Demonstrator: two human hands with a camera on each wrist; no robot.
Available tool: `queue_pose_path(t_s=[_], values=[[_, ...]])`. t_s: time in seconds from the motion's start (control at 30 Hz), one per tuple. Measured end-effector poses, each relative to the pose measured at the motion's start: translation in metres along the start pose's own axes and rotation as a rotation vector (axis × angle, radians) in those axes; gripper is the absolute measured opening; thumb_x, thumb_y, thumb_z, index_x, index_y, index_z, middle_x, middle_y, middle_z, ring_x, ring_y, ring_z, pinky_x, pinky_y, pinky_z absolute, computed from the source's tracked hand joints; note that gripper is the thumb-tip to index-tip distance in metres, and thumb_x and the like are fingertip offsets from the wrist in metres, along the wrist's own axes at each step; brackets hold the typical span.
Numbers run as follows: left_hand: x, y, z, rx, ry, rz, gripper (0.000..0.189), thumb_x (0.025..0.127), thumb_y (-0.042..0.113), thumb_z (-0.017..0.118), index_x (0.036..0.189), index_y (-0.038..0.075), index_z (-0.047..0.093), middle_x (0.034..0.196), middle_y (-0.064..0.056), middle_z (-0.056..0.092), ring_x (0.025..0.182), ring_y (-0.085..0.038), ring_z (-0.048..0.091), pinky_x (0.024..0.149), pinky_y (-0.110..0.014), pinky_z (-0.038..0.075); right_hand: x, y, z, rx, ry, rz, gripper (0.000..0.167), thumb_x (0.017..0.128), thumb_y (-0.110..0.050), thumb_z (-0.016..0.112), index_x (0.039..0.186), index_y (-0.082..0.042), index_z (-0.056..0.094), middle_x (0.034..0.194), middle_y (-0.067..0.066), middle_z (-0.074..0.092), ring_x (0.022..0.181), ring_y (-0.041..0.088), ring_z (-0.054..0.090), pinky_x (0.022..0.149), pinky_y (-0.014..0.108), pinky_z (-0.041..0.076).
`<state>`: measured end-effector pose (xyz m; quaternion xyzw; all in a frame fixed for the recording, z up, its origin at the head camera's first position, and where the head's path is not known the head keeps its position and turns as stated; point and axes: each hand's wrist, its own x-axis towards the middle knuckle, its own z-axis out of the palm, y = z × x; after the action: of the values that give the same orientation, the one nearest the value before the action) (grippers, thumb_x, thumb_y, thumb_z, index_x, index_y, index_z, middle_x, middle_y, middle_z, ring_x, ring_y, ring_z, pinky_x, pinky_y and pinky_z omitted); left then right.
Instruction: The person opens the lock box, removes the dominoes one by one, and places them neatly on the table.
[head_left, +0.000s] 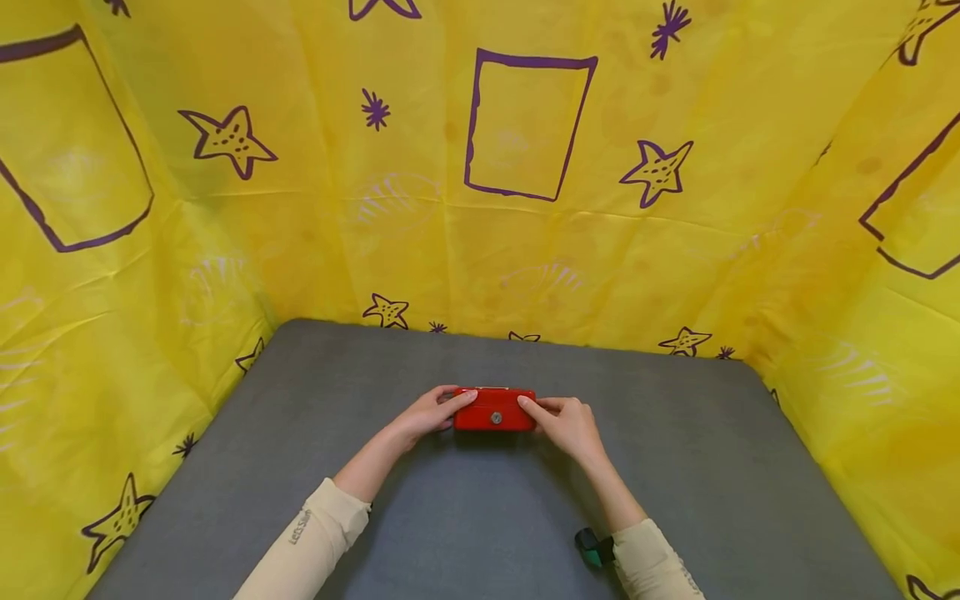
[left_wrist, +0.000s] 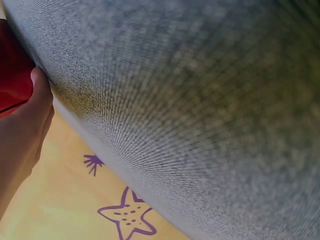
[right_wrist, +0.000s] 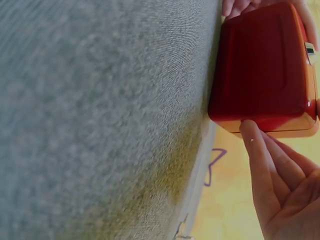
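A small red cash box [head_left: 495, 411] with a round keyhole on its front is between both hands over the middle of the grey table. My left hand [head_left: 438, 410] grips its left end, the thumb lying on the front. At the other end my right hand [head_left: 566, 423] holds the box, thumb near the front corner and fingers against the side. In the right wrist view the underside of the cash box [right_wrist: 255, 65] shows, with my right hand's fingers [right_wrist: 265, 170] at its edge. Only a corner of the cash box [left_wrist: 12, 70] appears in the left wrist view.
The grey table [head_left: 450, 517] ends against a yellow cloth [head_left: 420, 250] with purple stars and frames at the back and both sides. A dark band with a green patch [head_left: 595, 550] is on the right wrist, beside the rolled sleeve.
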<state>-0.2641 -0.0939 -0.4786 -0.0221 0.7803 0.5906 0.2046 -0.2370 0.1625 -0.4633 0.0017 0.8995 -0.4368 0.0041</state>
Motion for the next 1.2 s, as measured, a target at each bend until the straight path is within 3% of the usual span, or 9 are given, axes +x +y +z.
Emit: queue_pose_path(t_s=[0.17, 0.57, 0.77, 0.9, 1.2], values=[[0.001, 0.001, 0.004, 0.007, 0.002, 0.012, 0.085, 0.083, 0.06, 0.068, 0.142, 0.004, 0.044, 0.136, -0.017, 0.05, 0.116, -0.028, 0.053, 0.095, -0.041, 0.049, -0.001, 0.005, -0.003, 0.047, -0.017, 0.01, 0.057, 0.085, -0.055, 0.069, 0.117, -0.007, 0.071, 0.092, 0.006, 0.073, 0.07, 0.02, 0.07, 0.059, 0.03, 0.048], [0.006, 0.001, 0.009, 0.021, 0.005, 0.029, 0.085, 0.084, 0.059, 0.067, 0.142, 0.002, 0.043, 0.138, -0.017, 0.048, 0.115, -0.028, 0.054, 0.096, -0.041, 0.049, -0.005, 0.013, -0.018, 0.068, -0.014, -0.067, 0.037, 0.09, -0.042, 0.069, 0.111, -0.011, 0.073, 0.089, 0.003, 0.074, 0.075, 0.024, 0.07, 0.063, 0.03, 0.051], [0.005, 0.002, 0.006, 0.021, 0.011, 0.03, 0.084, 0.085, 0.057, 0.067, 0.143, 0.003, 0.042, 0.14, -0.019, 0.047, 0.117, -0.029, 0.054, 0.097, -0.042, 0.048, -0.003, 0.023, -0.031, 0.016, 0.051, -0.129, 0.029, 0.092, -0.036, 0.068, 0.109, -0.013, 0.074, 0.092, -0.001, 0.074, 0.084, 0.016, 0.069, 0.067, 0.028, 0.053], [0.003, 0.005, 0.005, 0.017, 0.017, 0.032, 0.083, 0.086, 0.056, 0.066, 0.144, 0.002, 0.041, 0.141, -0.019, 0.047, 0.116, -0.029, 0.055, 0.097, -0.042, 0.049, 0.0, 0.035, -0.043, -0.025, 0.081, -0.139, 0.026, 0.092, -0.027, 0.068, 0.111, -0.009, 0.073, 0.093, 0.002, 0.074, 0.082, 0.019, 0.069, 0.067, 0.029, 0.053], [0.002, 0.0, 0.004, 0.007, 0.017, 0.033, 0.083, 0.087, 0.054, 0.066, 0.145, 0.001, 0.039, 0.141, -0.018, 0.047, 0.118, -0.029, 0.053, 0.098, -0.042, 0.048, 0.008, 0.061, -0.056, -0.134, 0.071, -0.121, 0.026, 0.09, -0.018, 0.071, 0.111, -0.004, 0.071, 0.095, 0.009, 0.073, 0.083, 0.023, 0.067, 0.073, 0.036, 0.051]])
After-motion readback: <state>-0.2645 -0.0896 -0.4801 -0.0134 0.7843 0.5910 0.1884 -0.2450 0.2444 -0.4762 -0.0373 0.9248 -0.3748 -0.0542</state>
